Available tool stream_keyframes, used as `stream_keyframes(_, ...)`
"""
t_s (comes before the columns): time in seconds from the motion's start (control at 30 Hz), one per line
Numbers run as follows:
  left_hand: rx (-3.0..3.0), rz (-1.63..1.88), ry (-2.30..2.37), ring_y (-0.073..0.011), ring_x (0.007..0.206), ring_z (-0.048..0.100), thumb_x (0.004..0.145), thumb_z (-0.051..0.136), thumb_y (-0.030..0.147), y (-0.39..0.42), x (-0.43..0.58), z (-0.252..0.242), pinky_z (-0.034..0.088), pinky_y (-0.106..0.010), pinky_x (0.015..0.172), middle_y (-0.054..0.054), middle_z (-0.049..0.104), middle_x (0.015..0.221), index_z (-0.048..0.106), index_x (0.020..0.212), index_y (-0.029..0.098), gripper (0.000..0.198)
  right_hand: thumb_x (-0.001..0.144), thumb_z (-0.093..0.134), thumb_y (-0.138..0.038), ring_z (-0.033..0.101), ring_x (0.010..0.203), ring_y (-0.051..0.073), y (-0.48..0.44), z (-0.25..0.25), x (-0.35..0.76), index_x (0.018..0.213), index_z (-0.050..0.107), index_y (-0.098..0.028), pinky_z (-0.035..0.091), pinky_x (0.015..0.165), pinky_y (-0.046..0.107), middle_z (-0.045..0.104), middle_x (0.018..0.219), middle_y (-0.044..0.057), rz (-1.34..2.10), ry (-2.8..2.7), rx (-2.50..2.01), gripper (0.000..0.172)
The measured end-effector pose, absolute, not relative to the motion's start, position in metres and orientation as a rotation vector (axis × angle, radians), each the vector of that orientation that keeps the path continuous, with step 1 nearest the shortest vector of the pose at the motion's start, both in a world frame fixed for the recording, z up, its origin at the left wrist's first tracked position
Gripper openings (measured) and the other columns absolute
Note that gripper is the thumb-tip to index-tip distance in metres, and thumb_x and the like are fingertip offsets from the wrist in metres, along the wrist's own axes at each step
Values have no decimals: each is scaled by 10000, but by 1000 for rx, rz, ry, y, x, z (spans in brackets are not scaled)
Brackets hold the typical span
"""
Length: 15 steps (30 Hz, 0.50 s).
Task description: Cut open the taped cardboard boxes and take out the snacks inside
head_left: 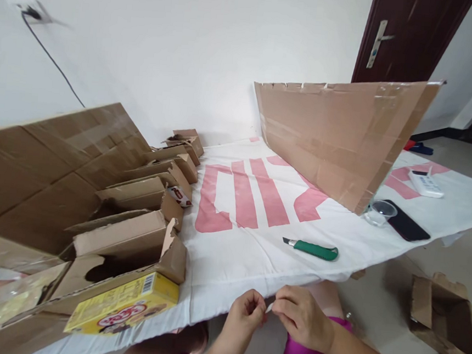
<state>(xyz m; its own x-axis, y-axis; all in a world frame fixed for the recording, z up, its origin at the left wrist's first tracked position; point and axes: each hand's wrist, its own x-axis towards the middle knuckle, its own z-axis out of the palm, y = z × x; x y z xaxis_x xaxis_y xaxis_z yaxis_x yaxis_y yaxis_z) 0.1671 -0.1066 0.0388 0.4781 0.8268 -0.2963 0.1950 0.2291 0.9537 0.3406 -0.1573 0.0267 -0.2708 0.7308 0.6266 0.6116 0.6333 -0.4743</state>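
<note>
My left hand (243, 316) and my right hand (301, 316) meet just off the table's front edge, above my lap. Fingers and thumb are pinched together on each. Between the fingertips shows a tiny whitish piece (269, 308), too small to name. On the cloth beyond my right hand lies a green utility knife (314, 250), with a short length of blade out, pointing left. Left of my hands, a yellow printed box (125, 306) rests by the front edge, against an open cardboard box (176, 260).
Several open cardboard boxes line the left side before a large cardboard sheet (60, 178). A cardboard panel (334, 136) stands upright across the white cloth (237, 260). At right are a clear cup (383, 211), phone (409, 222) and white device (425, 184). A carton (423, 303) sits on the floor.
</note>
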Motion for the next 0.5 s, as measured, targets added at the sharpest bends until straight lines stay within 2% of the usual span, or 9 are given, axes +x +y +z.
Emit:
stream_keyframes(0.1, 1321, 555, 993, -132, 567, 457, 712, 624, 312, -108, 166, 43, 350, -250, 569, 12, 544, 582, 549, 645, 186, 162, 902, 445, -114, 506, 659, 138, -157, 27, 341, 823, 561, -205, 390, 594, 250, 555, 739, 14, 198, -1982, -1075, 168)
stream_keyframes(0.23, 1504, 514, 1042, -124, 580, 422, 687, 603, 162, -112, 166, 52, 310, -236, 553, 28, 506, 593, 580, 655, 180, 43, 899, 460, -125, 522, 671, 145, -157, 28, 340, 824, 556, -202, 399, 600, 258, 574, 755, 23, 192, -1978, -1086, 144)
stream_keyframes(0.33, 1594, 524, 1024, -136, 609, 449, 664, 563, 92, -114, 166, 54, 327, -235, 567, 22, 519, 621, 576, 683, 192, 103, 901, 458, -131, 536, 682, 151, -157, 27, 339, 838, 551, -202, 407, 610, 264, 589, 767, 28, 204, -1979, -1084, 133)
stream_keyframes(0.5, 1730, 561, 1069, -154, 627, 484, 668, 543, 79, -115, 166, 51, 348, -247, 585, 7, 565, 648, 585, 688, 203, 132, 891, 464, -152, 543, 681, 157, -157, 27, 338, 834, 548, -205, 408, 610, 271, 593, 755, 25, 243, -1985, -1110, 115)
